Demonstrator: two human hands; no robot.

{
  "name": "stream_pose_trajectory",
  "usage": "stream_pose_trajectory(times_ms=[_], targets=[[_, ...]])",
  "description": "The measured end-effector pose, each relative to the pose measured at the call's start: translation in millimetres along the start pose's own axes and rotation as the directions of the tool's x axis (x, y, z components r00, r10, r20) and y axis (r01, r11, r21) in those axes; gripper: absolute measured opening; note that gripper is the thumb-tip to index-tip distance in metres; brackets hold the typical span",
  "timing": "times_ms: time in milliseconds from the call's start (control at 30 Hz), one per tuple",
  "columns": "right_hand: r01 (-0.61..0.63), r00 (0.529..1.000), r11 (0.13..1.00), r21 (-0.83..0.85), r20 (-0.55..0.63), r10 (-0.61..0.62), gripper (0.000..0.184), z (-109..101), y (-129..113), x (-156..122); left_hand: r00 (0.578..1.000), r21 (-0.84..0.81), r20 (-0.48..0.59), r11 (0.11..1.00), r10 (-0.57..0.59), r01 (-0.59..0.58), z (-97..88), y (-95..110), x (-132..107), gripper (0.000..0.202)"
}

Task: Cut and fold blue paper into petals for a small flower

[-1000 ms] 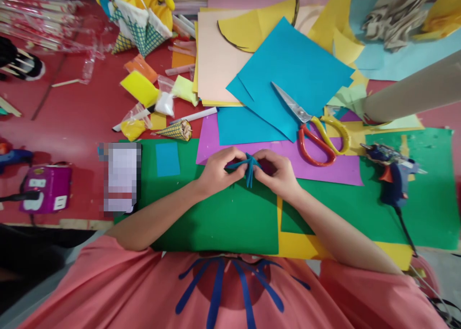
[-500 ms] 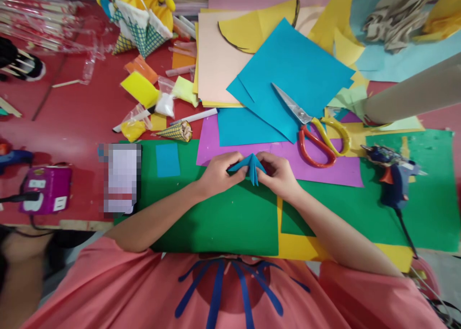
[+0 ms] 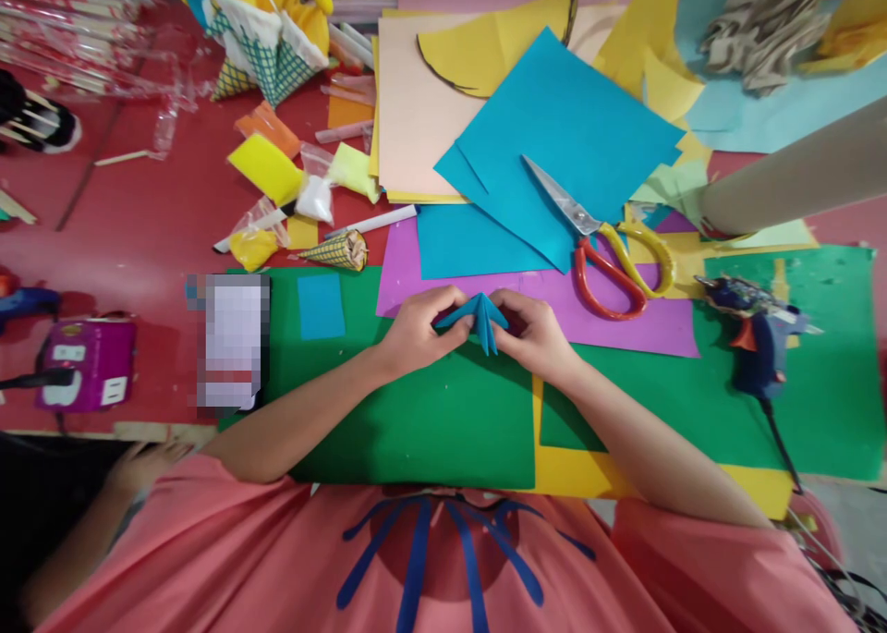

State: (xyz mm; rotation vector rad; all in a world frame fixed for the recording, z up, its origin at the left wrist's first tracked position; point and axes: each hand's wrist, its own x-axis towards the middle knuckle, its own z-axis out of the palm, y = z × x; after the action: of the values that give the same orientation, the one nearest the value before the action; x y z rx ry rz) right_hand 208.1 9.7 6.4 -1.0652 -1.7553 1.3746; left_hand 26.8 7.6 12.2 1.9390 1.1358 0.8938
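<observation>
A folded piece of blue paper (image 3: 482, 310), with pleats that fan out from a pointed top, is held between my two hands. My left hand (image 3: 431, 323) pinches its left side between thumb and fingers. On its right side, my right hand (image 3: 530, 328) grips it the same way. Both hands are just above a green sheet (image 3: 416, 430). A small blue paper rectangle (image 3: 321, 307) lies flat on that sheet, left of my left hand. Scissors (image 3: 589, 236) with one red and one yellow handle rest to the right, on blue and purple sheets.
A glue gun (image 3: 762, 346) with a cord lies at the right. A phone (image 3: 234, 346), its screen blurred, and a purple box (image 3: 89, 363) are at the left. A patterned paper cone (image 3: 339, 249) and a beige roll (image 3: 796, 176) lie farther back. Someone's hand (image 3: 149, 467) is at lower left.
The folded blue paper stays in my hands, its pleats slightly more spread. At lower left, the other person's arm has shifted, and the hand now shows near the table edge.
</observation>
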Motion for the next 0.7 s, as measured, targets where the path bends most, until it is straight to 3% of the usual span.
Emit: stream_pose_trajectory(times_ms=[133, 300, 500, 700], targets=[[0.003, 1.000, 0.998, -0.066, 0.018, -0.002, 0.008, -1.3, -0.5, 0.2, 1.000, 0.002, -0.013, 1.000, 0.007, -0.007, 1.0, -2.2, -1.3, 0.009], [0.121, 0.993, 0.977, -0.178, 0.031, -0.117, 0.005, -2.0, 0.9, -0.5, 0.997, 0.009, -0.036, 0.998, 0.064, -0.063, 0.6, -4.1, -2.5, 0.006], [0.118, 0.990, 0.989, -0.084, -0.062, -0.124, 0.005, -1.9, -1.2, -0.7, 0.979, 0.154, -0.046, 0.969, 0.201, -0.192, 1.5, -6.3, -2.8, 0.003], [0.246, 0.964, 0.950, -0.193, -0.058, -0.261, 0.006, -0.7, 2.0, -2.0, 0.968, 0.129, -0.068, 0.965, 0.240, -0.230, 2.1, -6.2, -3.4, 0.004]])
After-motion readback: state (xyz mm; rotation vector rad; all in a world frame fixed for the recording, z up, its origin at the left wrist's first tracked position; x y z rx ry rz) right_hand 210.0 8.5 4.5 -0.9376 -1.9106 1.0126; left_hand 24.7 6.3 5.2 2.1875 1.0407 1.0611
